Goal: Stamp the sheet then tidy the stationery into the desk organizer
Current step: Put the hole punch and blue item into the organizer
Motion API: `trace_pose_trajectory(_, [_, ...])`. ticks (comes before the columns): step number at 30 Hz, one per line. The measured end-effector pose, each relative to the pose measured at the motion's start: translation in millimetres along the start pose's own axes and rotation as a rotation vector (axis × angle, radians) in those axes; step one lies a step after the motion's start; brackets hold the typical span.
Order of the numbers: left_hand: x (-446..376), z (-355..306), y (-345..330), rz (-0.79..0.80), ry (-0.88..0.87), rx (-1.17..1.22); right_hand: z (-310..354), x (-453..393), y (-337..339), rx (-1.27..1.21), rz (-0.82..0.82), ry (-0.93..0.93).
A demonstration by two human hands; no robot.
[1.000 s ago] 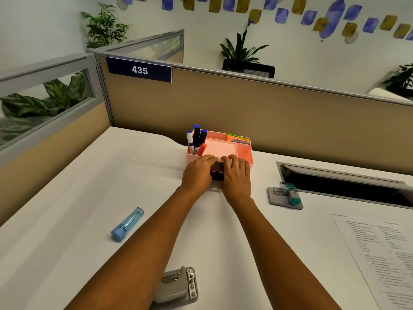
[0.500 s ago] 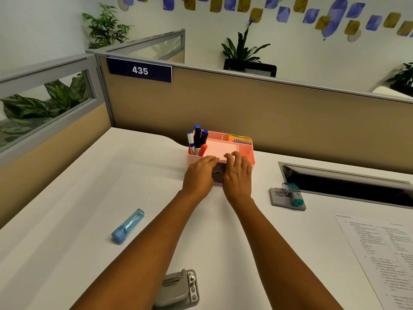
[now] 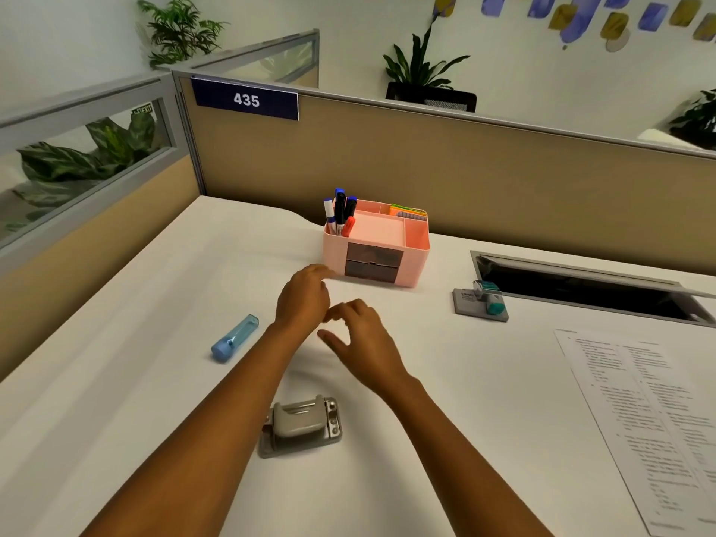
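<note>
Bright, even overhead light leaves soft shadows on the white worktop (image 3: pixel 116 401), with motion-blurred fingers (image 3: pixel 350 306) and wide-angle bending at the edges.

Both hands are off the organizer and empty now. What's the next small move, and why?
Probably reach the right hand to the stamp on its grey pad. It is the nearest hand, and the printed sheet lies close for stamping before tidying.
</note>
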State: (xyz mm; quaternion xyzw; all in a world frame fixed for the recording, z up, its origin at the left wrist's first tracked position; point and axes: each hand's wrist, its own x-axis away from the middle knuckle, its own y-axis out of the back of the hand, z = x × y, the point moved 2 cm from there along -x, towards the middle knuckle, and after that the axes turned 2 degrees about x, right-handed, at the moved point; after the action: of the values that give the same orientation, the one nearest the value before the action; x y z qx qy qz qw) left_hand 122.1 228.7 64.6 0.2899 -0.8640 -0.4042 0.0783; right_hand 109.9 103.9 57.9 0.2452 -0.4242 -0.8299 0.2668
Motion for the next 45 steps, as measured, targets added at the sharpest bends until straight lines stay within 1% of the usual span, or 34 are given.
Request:
trace_pose_trajectory(3, [17,10,6,-0.011,0.041,0.007,9,27,-5,0.013,0.136,0.013])
trace_pose_trajectory(7, [37,25,12,0.004,0.045,0.023,11,55,-14,0.058,0.329,0.051])
trace_pose_trajectory(9, [45,30,15,0.003,0.059,0.039,10,65,-18,0.086,0.384,0.090])
trace_pose_trajectory(11, [50,34,16,0.002,0.068,0.061,10,70,-22,0.106,0.397,0.119])
trace_pose_trajectory(16, [56,39,16,0.029,0.080,0.089,9,73,-28,0.171,0.370,0.188])
trace_pose_trajectory(19, [57,41,16,0.043,0.079,0.084,9,74,-29,0.153,0.307,0.195])
trace_pose_trajectory(23, [57,43,15,0.083,0.082,0.087,7,75,-33,0.095,0.225,0.146])
trace_pose_trajectory(27, [56,42,16,0.181,0.099,0.137,5,74,-39,0.038,0.166,0.072])
trace_pose_trajectory(29, [59,41,18,0.242,0.142,0.231,2,70,-37,0.017,0.111,0.031])
trace_pose_trajectory(33, [63,36,22,0.355,0.362,0.483,-5,49,-15,-0.010,-0.046,0.002])
trace_pose_trajectory(36, [67,26,22,0.390,0.564,0.835,-7,25,10,0.009,-0.143,-0.027])
trace_pose_trajectory(37, [67,22,21,0.412,0.590,0.942,-8,18,16,0.019,-0.162,-0.029])
trace_pose_trajectory(39, [64,13,20,0.440,0.589,1.092,-11,5,26,0.045,-0.175,-0.026])
trace_pose_trajectory(41, [58,5,20,0.408,0.581,1.168,-11,-4,33,0.053,-0.164,-0.029])
trace_pose_trajectory(43, [49,-1,21,0.358,0.570,1.190,-11,-13,40,0.022,-0.122,-0.044])
trace_pose_trajectory(45, [41,-7,22,0.327,0.540,1.165,-13,-21,50,-0.073,-0.062,-0.048])
